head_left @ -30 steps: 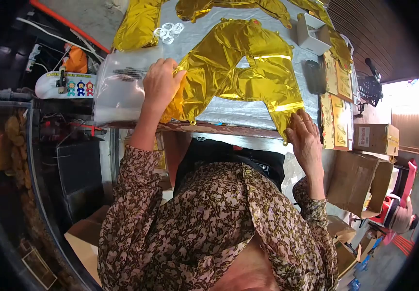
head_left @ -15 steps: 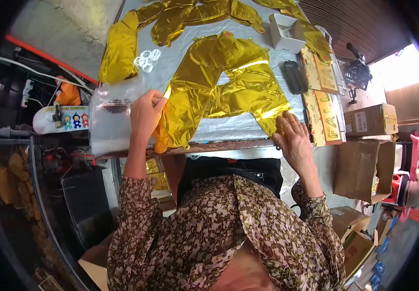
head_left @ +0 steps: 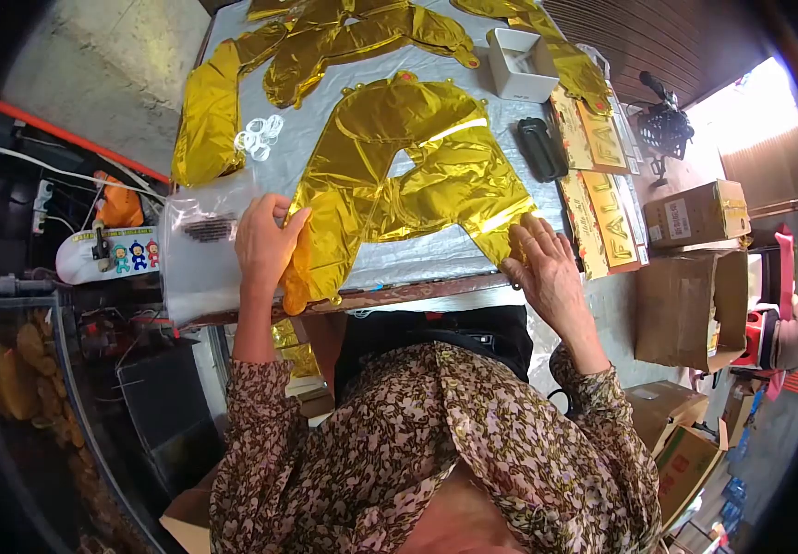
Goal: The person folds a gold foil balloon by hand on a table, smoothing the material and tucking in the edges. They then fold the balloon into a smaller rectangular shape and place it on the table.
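Observation:
A flat gold foil balloon (head_left: 422, 175) shaped like a letter A lies in front of me, its lower ends by the table's near edge. My left hand (head_left: 265, 242) is at its left edge, thumb and fingers apart. An orange-tinted strip (head_left: 297, 277) hangs along that edge below the thumb. On the balloon's lower right end rests my right hand (head_left: 547, 268), fingers stretched out and partly covering the foil. Beside the left hand lies a clear plastic bag (head_left: 200, 240) with dark print.
More gold foil balloons (head_left: 210, 120) lie at the back and left. White rings (head_left: 258, 138) sit near them. At right are a white box (head_left: 521, 65), a black tray-like object (head_left: 541, 150) and printed FALL packs (head_left: 616, 226). Cardboard boxes (head_left: 695, 309) stand beyond the table (head_left: 408, 294).
The left thumb and fingers have parted from their pinch on the balloon's left edge. My right hand stays on the lower right end. The whole view has shifted slightly.

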The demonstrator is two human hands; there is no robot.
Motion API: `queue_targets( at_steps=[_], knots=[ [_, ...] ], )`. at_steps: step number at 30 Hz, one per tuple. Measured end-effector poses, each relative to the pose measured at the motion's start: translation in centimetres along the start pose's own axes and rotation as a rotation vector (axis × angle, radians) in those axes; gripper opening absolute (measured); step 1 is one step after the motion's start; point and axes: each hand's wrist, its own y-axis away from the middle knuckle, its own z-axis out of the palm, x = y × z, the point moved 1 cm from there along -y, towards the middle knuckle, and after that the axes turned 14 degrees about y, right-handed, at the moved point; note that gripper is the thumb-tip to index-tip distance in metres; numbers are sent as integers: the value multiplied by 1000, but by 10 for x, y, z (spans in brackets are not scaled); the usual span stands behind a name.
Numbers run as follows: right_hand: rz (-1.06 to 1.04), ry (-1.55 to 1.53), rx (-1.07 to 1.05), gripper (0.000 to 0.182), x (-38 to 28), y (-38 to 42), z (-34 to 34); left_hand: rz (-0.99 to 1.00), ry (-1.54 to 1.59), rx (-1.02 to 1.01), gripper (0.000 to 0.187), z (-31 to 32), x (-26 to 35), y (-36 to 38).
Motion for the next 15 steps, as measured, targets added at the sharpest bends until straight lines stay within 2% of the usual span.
queue_targets(
  at_steps=[3,9,15],
  knots=[
    [-10,1,-1,51,0,-2,0,56,-2,22,34,1,-5,0],
    [-13,2,2,53,-3,-6,1,-31,27,-27,33,-2,-2,0],
    [-14,5,8,54,-2,-7,1,5,38,-19,33,-3,-1,1]
  ],
)
